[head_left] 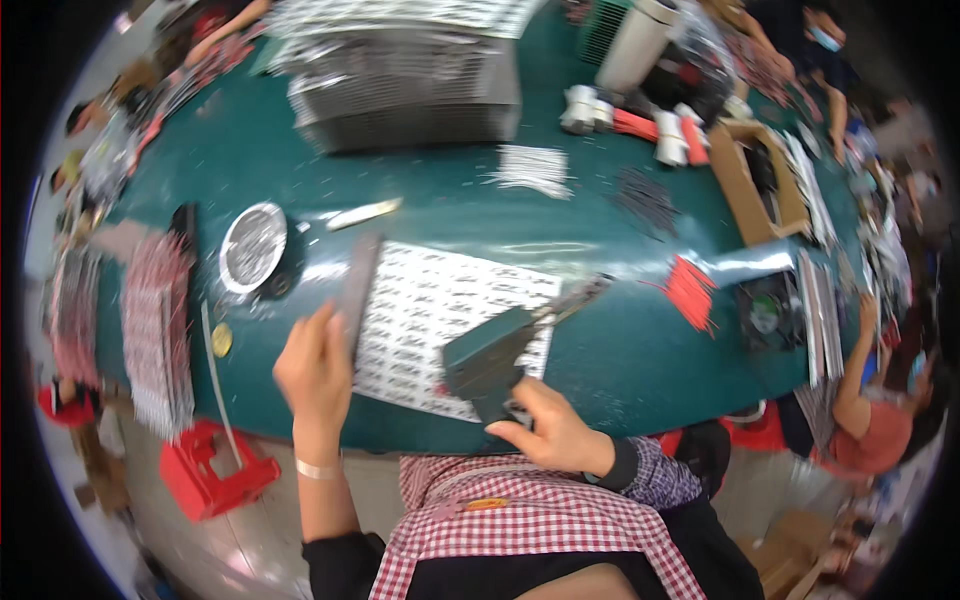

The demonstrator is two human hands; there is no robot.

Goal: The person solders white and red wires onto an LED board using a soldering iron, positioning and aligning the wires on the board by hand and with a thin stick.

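My right hand (555,428) is closed round the handle of a dark green and black gun-shaped tool (488,362), slightly smeared by motion. The tool lies over a white sheet (420,320) with rows of dark marks; a thin metallic part (575,300) reaches from it toward the far right. At the sheet's left edge runs a grey-brown flat bar (360,290). Just left of the bar's near end, my left hand (315,370) is raised with fingers curled together. Whatever those fingers hold, if anything, is hidden.
A white bowl (253,248) stands left on the green table (440,200). Behind is a tall grey stack (410,90). White (533,170), dark (645,200) and red wire bundles (692,292) lie rightward, near a cardboard box (740,190). Bundled strips (158,330) edge the left; co-workers sit around.
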